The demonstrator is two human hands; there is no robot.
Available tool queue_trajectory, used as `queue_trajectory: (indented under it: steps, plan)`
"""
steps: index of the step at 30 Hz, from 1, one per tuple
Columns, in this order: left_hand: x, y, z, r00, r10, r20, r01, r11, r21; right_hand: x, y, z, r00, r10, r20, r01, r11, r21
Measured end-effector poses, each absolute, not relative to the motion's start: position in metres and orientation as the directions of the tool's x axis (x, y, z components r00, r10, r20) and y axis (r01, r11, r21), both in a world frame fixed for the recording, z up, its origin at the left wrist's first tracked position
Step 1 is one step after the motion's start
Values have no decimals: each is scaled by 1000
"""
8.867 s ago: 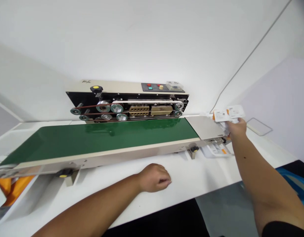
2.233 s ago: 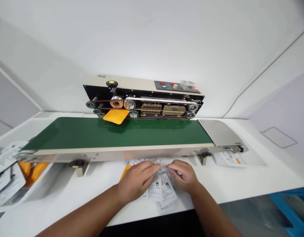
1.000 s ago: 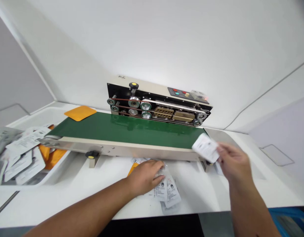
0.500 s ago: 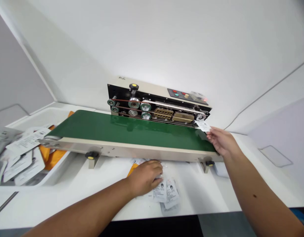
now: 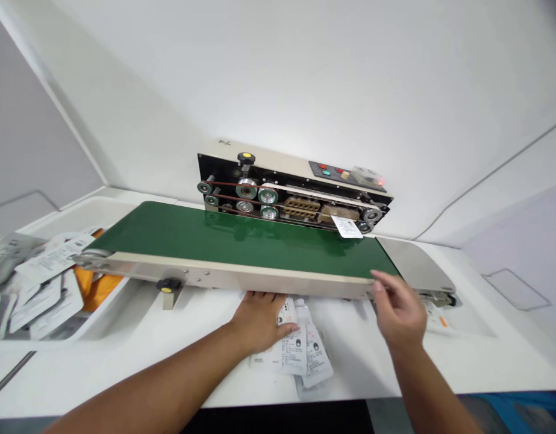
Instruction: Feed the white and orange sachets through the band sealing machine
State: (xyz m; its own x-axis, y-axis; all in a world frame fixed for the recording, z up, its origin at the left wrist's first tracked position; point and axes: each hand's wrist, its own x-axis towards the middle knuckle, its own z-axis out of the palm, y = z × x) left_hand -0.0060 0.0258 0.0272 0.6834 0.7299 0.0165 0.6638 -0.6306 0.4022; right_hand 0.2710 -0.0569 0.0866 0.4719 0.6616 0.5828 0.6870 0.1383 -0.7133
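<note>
My left hand (image 5: 262,322) lies palm down with fingers stretched on several white printed pouches (image 5: 293,346), in front of the conveyor; its fingertips pass under the conveyor's front rail. Over the right part of that rail hovers my right hand (image 5: 399,307), fingers loosely bent and apart, holding nothing that I can see. A single white printed pouch (image 5: 349,227) hangs from the band sealer (image 5: 300,199), its upper edge in the machine and its lower part over the green conveyor belt (image 5: 241,241).
At the left end of the belt stands a white bin (image 5: 119,310) piled with white and orange pouches. A metal plate (image 5: 424,265) extends past the belt's right end, with a clear tray (image 5: 467,325) partly under it. Black knobs (image 5: 168,285) project from the machine.
My right hand has let go of the pouch and drawn back toward me. The pouch has moved left into the sealer. My left hand has flattened out on the pouches.
</note>
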Motion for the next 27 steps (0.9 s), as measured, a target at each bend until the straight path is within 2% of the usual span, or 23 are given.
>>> queue_trajectory:
  steps: [2,5,8,11,13,17,27]
  plan:
    - [-6,28,26,698,715,34,644,-648,407,256,-72,64,281,742,609,744,233,-627]
    - [-6,30,26,735,673,84,580,-688,436,236,-80,38,-43,850,525,730,386,-564]
    - [-5,29,28,750,655,87,552,-693,464,221,-79,25,-335,828,449,687,541,-485]
    - [-5,28,29,747,662,60,559,-675,482,214,-76,18,-491,783,381,688,617,-381]
    - [-5,29,28,737,673,60,573,-670,472,213,-75,15,-511,798,320,712,602,-362]
    - [-5,30,26,746,660,89,561,-695,449,215,-74,9,-481,839,254,739,544,-397]
    - [-4,19,32,767,623,152,507,-735,451,217,-71,3,-407,864,297,738,503,-450]
